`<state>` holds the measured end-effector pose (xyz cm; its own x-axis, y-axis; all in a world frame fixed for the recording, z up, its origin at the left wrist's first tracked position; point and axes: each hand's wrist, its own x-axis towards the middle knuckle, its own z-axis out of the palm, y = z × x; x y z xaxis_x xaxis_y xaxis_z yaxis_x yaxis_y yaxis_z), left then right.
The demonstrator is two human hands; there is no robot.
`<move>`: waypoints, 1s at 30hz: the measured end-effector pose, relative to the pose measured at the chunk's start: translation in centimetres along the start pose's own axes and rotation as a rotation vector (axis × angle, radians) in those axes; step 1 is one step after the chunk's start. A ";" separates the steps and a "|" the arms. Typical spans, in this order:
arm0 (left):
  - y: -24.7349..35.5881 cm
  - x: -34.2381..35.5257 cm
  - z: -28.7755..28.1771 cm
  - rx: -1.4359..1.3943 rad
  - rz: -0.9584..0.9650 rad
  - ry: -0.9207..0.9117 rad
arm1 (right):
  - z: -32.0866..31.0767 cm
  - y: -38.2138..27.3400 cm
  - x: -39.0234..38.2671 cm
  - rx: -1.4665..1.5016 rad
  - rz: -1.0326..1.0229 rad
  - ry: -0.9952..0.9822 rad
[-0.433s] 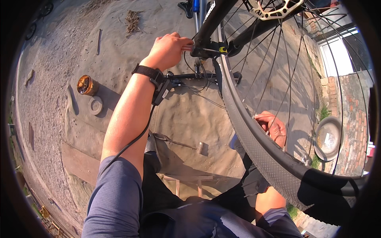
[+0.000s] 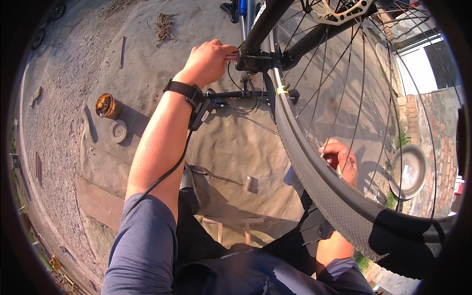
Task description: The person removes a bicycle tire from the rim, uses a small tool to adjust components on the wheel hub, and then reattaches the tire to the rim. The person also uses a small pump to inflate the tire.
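My left hand [image 2: 210,61], a strapped device with a cable on its wrist [image 2: 191,98], has curled fingers at the black bicycle fork [image 2: 251,46]; what lies within them is hidden. The spoked wheel [image 2: 305,160] stands in the fork, with a metal disc rotor [image 2: 339,12] at its hub and a small yellow mark [image 2: 281,90] on the rim. My right hand [image 2: 338,162] is closed behind the rim among the spokes, fingertips at a spoke end near the rim; exactly what it pinches is too small to make out.
On the tarp [image 2: 142,64] are a rusty can [image 2: 104,107], a small round ring [image 2: 118,132], twigs [image 2: 164,27], a hammer [image 2: 250,183] and a board [image 2: 98,196]. A wide basin [image 2: 418,169] stands by a brick wall [image 2: 440,187]; gravel lies at left.
The wheel has turned slightly, carrying the yellow mark down the rim from beside the fork. My right hand has shifted a little right with it; my left hand is unchanged.
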<state>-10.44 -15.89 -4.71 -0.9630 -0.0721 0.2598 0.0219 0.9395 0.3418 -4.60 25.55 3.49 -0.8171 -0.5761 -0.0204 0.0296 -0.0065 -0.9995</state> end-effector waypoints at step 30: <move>0.4 0.0 0.0 0.038 -0.024 -0.024 | -1.3 0.9 -1.0 0.006 0.123 0.023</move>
<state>-10.43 -15.49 -4.58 -0.9694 -0.0873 0.2295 -0.0113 0.9495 0.3135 -4.54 27.19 2.59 -0.8199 -0.5542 -0.1436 0.1337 0.0584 -0.9893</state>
